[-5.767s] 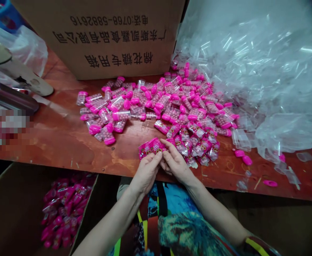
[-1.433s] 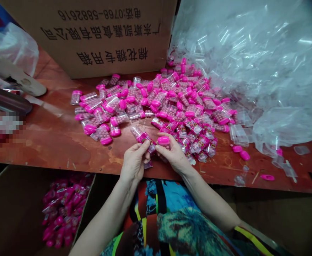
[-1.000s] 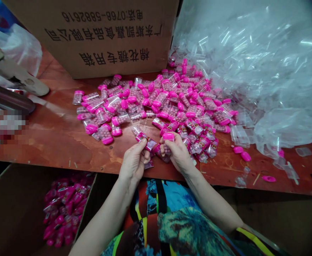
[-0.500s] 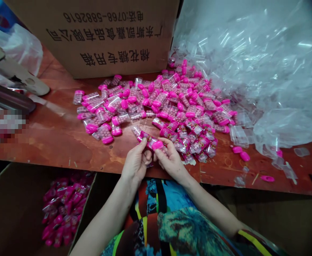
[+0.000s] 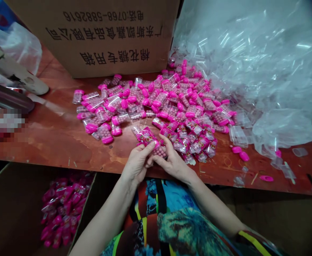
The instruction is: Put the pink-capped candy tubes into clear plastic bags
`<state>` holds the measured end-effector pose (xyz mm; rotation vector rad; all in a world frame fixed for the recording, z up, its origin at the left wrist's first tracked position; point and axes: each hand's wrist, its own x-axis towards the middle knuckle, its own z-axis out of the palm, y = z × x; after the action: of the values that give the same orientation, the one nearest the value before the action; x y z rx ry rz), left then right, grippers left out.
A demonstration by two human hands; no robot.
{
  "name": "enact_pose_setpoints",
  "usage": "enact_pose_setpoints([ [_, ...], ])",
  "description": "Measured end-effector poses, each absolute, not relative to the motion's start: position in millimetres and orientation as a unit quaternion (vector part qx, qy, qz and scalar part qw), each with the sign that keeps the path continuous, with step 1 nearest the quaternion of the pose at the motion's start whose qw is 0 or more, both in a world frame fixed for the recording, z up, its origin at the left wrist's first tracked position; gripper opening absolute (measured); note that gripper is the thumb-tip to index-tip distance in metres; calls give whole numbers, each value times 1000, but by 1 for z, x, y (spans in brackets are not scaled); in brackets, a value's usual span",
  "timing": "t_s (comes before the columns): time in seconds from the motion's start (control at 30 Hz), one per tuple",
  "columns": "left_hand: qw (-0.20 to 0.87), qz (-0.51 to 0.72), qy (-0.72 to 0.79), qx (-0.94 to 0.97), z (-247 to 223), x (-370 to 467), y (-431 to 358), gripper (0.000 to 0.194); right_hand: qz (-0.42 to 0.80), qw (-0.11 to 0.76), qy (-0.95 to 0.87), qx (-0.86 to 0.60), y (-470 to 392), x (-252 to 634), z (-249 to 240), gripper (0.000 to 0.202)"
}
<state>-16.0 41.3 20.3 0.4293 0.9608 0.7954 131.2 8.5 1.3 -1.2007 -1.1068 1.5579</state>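
Between my hands, in front of the table edge, is a candy packet with pink printed film at its upper end and pale pink candy balls showing at its lower end. My left hand grips it, thumb pressed on its top. My right hand is around the candy-ball end, thumb and index finger spread to either side of it; its other fingers are partly hidden. More film lies just beneath the packet. Right beside my right hand is a heap of similar pink printed packets.
Behind lie many clear candy jars with pink caps. A large cardboard box stands at the back, with clear plastic bags at right. Bottles are at left. An open carton below holds pink packets. Loose caps lie at right.
The packet has turned in my hands: its printed face and candy balls now show where the pink cap showed before. My right thumb and index finger have spread apart.
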Motion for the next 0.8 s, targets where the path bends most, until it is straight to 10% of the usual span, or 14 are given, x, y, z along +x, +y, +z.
enact_pose_setpoints([
  [0.37, 782, 375, 450, 214, 17, -16, 36, 39, 581, 483, -408, -513, 2, 112, -2, 55],
  [0.57, 794, 384, 432, 187, 19, -17, 35, 35, 756, 427, -280, -410, 7, 116, 5, 62],
  [0.8, 766, 368, 476, 227, 14, -14, 27, 42, 622, 478, -378, -490, -1, 112, -4, 62],
])
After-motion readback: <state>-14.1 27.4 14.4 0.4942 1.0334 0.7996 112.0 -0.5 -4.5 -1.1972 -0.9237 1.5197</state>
